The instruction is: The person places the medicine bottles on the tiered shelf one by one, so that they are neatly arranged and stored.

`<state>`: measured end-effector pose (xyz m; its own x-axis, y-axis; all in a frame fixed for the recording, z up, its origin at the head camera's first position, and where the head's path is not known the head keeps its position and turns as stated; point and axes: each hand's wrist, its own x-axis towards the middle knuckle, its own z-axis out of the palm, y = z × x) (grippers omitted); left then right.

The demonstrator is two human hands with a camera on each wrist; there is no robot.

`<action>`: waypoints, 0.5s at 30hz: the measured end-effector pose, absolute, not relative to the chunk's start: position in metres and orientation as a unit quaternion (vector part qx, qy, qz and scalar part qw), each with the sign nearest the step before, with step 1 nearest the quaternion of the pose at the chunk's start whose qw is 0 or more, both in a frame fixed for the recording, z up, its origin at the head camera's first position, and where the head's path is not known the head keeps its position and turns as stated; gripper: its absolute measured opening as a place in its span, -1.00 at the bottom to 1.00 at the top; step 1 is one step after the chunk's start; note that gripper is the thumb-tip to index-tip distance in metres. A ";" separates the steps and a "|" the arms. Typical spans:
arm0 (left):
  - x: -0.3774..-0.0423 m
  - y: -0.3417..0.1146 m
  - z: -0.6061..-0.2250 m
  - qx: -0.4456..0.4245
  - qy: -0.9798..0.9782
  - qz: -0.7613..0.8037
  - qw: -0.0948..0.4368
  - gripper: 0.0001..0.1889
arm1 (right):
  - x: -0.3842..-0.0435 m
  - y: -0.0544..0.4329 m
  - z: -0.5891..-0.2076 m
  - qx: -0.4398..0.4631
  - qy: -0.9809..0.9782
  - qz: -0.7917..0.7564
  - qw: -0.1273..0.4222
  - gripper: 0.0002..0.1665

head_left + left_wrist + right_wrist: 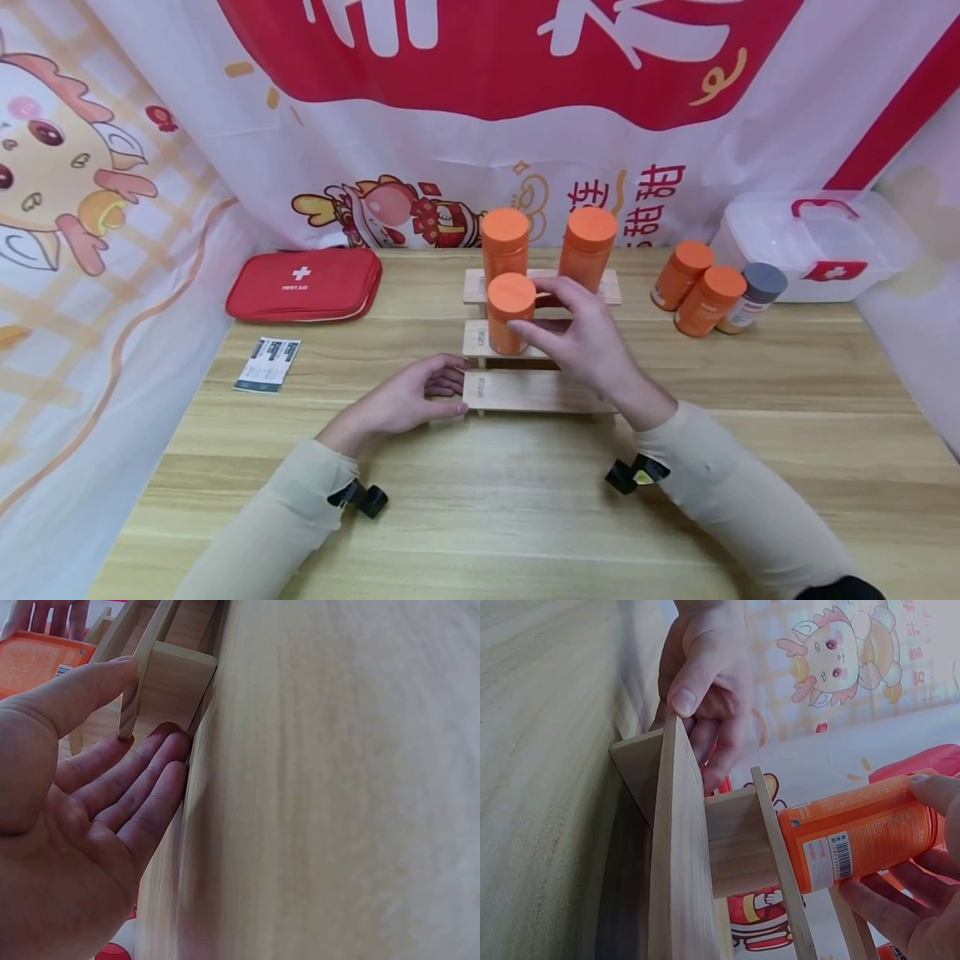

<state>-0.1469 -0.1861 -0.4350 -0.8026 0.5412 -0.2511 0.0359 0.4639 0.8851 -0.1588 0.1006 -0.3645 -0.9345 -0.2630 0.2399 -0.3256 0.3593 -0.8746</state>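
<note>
A three-step wooden rack point(536, 390) stands in the middle of the table. My right hand point(588, 342) grips an orange bottle point(512, 295) with an orange lid, thumb on one side and fingers on the other. In the right wrist view the bottle point(840, 836) has its base right at the middle step, its barcode label showing. My left hand point(405, 396) pinches the left end of the lowest step, thumb on top and index finger beneath. On the top step stand two more orange bottles, one at left point(505, 237) and one at right point(590, 246).
Two orange bottles point(708, 302) and a grey-lidded bottle point(753, 298) stand at right, before a clear white box point(810, 242) with a red handle. At left lie a red first aid pouch point(303, 285) and a printed card point(267, 364). A printed curtain point(420, 142) backs the table.
</note>
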 end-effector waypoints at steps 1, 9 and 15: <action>-0.147 -0.186 -0.435 0.177 0.815 0.486 0.259 -0.36 | -0.159 0.100 -0.364 0.178 -0.824 0.538 0.030 -0.33; -0.147 -0.186 -0.436 0.176 0.815 0.488 0.259 -0.36 | -0.161 0.097 -0.365 0.168 -0.820 0.546 0.029 -0.33; -0.147 -0.187 -0.435 0.178 0.816 0.485 0.259 -0.36 | -0.160 0.095 -0.365 0.159 -0.820 0.549 0.029 -0.36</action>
<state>-0.1471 -0.1867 -0.4353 -0.8025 0.5416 -0.2504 0.0389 0.4662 0.8838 -0.1602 0.0953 -0.3647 -0.9475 -0.2291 0.2228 -0.2934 0.3466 -0.8910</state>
